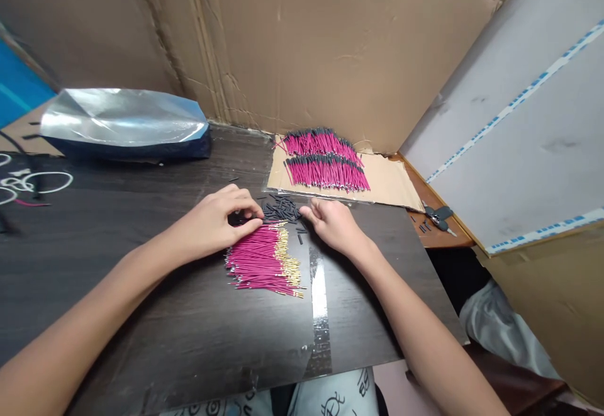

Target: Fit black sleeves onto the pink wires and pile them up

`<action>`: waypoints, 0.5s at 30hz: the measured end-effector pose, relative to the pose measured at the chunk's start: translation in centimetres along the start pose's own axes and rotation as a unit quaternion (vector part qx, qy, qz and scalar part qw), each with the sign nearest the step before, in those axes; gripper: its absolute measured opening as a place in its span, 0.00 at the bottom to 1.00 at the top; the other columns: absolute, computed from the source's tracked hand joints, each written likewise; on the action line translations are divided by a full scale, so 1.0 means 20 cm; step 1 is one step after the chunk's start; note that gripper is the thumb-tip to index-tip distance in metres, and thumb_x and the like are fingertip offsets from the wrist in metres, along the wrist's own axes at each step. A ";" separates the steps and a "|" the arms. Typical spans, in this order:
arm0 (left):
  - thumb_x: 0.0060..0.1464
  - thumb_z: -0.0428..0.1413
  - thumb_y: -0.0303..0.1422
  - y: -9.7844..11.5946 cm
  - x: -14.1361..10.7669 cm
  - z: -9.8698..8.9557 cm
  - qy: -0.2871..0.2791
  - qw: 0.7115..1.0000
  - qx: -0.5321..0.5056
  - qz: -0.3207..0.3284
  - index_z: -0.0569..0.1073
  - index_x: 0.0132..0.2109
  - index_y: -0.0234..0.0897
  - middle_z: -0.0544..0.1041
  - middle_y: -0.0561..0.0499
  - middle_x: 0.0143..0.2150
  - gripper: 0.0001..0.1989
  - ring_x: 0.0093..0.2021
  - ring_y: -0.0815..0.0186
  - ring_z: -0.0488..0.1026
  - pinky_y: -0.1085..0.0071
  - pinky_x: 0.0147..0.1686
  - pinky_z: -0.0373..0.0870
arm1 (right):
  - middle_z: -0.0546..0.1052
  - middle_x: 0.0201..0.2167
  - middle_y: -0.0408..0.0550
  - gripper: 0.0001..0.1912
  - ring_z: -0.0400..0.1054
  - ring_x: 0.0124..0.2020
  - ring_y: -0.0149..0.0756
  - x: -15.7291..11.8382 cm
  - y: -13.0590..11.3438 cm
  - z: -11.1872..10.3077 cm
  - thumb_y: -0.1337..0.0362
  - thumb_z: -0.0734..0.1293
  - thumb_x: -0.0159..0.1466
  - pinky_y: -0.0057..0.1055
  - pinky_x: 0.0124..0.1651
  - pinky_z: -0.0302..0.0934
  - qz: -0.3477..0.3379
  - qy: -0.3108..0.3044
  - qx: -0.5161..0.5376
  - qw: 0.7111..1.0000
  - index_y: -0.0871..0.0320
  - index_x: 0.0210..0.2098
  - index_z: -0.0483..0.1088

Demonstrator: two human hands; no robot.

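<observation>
A bundle of short magenta wires (257,258) with gold-coloured terminals at their right ends lies on the dark table. At the bundle's upper edge is my left hand (224,218), thumb and forefinger pinched together on a wire whose end points right. Just above the bundle is a heap of short black tubes (279,207), a few of them loose on its right side. My right hand (333,221) is closed at the right edge of that heap. Thumb and forefinger meet there, and whatever they hold is too small to make out.
Behind my hands, two rows of magenta wires with black sleeves (325,170) lie on a cardboard sheet (396,180). A silver bag (127,123) stands back left, near white cables (35,180). Black-handled cutters (438,216) rest at right. Cardboard walls (306,44) enclose the back.
</observation>
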State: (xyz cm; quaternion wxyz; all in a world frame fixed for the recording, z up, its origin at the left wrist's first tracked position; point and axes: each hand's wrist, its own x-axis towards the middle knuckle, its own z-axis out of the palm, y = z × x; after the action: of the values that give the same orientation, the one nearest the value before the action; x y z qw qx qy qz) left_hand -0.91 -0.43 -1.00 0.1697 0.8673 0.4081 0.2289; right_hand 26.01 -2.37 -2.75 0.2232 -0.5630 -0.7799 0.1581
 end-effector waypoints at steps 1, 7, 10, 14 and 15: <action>0.61 0.56 0.45 -0.01 0.00 0.00 -0.006 1.000 0.006 0.004 0.80 0.40 0.40 0.76 0.49 0.37 0.14 0.42 0.60 0.72 0.63 0.45 0.66 | 0.65 0.24 0.42 0.21 0.54 0.26 0.32 0.00 -0.01 0.00 0.57 0.65 0.74 0.33 0.33 0.42 -0.006 -0.012 -0.018 1.000 0.56 0.27 0.55; 0.63 0.52 0.43 -0.01 0.00 0.03 -0.045 0.998 0.031 0.007 0.77 0.34 0.38 0.76 0.47 0.36 0.16 0.41 0.58 0.70 0.61 0.46 0.65 | 0.76 0.41 0.45 0.07 0.68 0.40 0.34 -0.02 -0.04 0.01 0.60 0.68 0.70 0.32 0.36 0.50 -0.066 -0.019 -0.008 0.998 0.55 0.40 0.66; 0.63 0.51 0.42 0.00 0.00 0.03 -0.056 0.998 0.024 0.000 0.76 0.34 0.39 0.76 0.48 0.36 0.15 0.41 0.58 0.70 0.61 0.46 0.65 | 0.75 0.44 0.46 0.06 0.69 0.43 0.35 -0.03 -0.06 0.02 0.60 0.66 0.71 0.33 0.37 0.52 -0.080 -0.033 -0.022 0.996 0.54 0.44 0.69; 0.60 0.54 0.44 0.00 -0.01 0.02 -0.069 0.997 0.000 -0.020 0.78 0.37 0.40 0.76 0.47 0.38 0.14 0.42 0.57 0.71 0.61 0.46 0.64 | 0.75 0.43 0.46 0.06 0.69 0.42 0.35 -0.04 -0.07 0.04 0.60 0.64 0.71 0.34 0.36 0.51 -0.079 -0.032 -0.037 0.996 0.55 0.43 0.72; 0.60 0.55 0.44 0.00 -0.01 0.02 -0.073 0.997 -0.006 -0.024 0.78 0.37 0.40 0.76 0.48 0.38 0.14 0.42 0.57 0.71 0.61 0.46 0.64 | 0.75 0.42 0.46 0.07 0.69 0.42 0.35 -0.04 -0.07 0.05 0.60 0.64 0.71 0.34 0.35 0.51 -0.077 -0.031 -0.037 0.996 0.55 0.43 0.72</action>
State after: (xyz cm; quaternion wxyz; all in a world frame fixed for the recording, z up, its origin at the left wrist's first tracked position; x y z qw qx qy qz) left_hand -0.77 -0.56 -1.45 0.2096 0.8707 0.4138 0.1633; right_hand 24.66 -3.52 -3.00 0.1891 -0.5040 -0.8328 0.1290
